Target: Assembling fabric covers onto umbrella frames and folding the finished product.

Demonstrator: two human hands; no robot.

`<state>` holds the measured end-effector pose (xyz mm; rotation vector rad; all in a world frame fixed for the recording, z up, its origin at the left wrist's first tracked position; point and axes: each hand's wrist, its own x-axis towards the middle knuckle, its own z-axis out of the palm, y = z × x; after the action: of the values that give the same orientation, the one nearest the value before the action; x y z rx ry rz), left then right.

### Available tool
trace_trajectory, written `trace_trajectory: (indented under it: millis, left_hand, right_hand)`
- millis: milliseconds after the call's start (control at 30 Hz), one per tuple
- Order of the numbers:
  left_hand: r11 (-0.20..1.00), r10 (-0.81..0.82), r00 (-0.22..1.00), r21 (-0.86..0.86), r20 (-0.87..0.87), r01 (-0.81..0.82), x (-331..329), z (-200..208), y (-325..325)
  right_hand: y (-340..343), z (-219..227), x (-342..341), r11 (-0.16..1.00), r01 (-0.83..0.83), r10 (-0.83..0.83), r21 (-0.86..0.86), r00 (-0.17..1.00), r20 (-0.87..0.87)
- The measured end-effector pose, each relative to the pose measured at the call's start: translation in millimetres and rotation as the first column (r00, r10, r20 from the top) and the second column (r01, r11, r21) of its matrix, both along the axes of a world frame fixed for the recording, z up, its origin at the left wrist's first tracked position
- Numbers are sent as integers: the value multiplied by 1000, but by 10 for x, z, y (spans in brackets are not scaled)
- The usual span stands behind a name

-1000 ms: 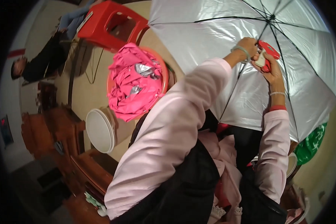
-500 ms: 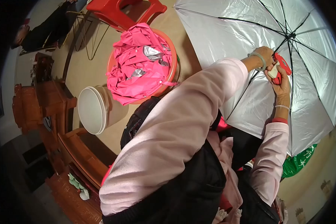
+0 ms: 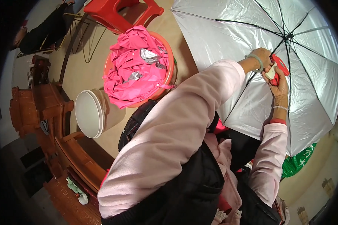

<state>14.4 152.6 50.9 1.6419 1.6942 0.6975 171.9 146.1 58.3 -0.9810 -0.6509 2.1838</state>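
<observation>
A silver-lined umbrella (image 3: 229,39) lies spread open, its inside and black ribs facing me, at the upper right. My left hand (image 3: 262,58), with a pale green bangle at the wrist, is closed at one rib and the lining beside it; its fingertips are partly hidden. Just to the right and nearer to me, my right hand (image 3: 281,88) grips a red-and-white handheld tool (image 3: 279,64). The tool's head lies close to the left fingers, near the umbrella's hub (image 3: 288,37). Whether it touches the rib, I cannot tell.
A round orange tub (image 3: 170,71) holds a heap of pink fabric (image 3: 129,80) with silver patches. Beside it are a white bucket (image 3: 90,114) and a red plastic stool (image 3: 118,18). Carved wooden furniture (image 3: 45,105) stands left; a green bag (image 3: 298,163) lies under the umbrella's near edge.
The view has shifted slightly, so most things appear a little farther left. Both hands keep their places on the umbrella and the tool, with hardly any movement between them.
</observation>
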Motion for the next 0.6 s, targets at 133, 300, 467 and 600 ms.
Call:
trace_trajectory:
  millis: [133,300,467,600]
  left_hand:
    - [998,15,1000,60,20,-16,27,-77,44]
    - [999,-33,980,-7,194,35,-66,-171,90]
    - [985,-49,998,170,27,43,-82,-148,82]
    - [975,-72,996,213,43,62,-37,-112,64]
  right_hand:
    - [-43,57,-22,999,48,-48,-20,998,-34]
    - [-2,-47,-80,999,26,-29,-38,995,-94]
    - [1,-10,-75,1000,-7,4,-25,991,-136]
    - [-14,30,-21,999,30,-33,-35,996,-86]
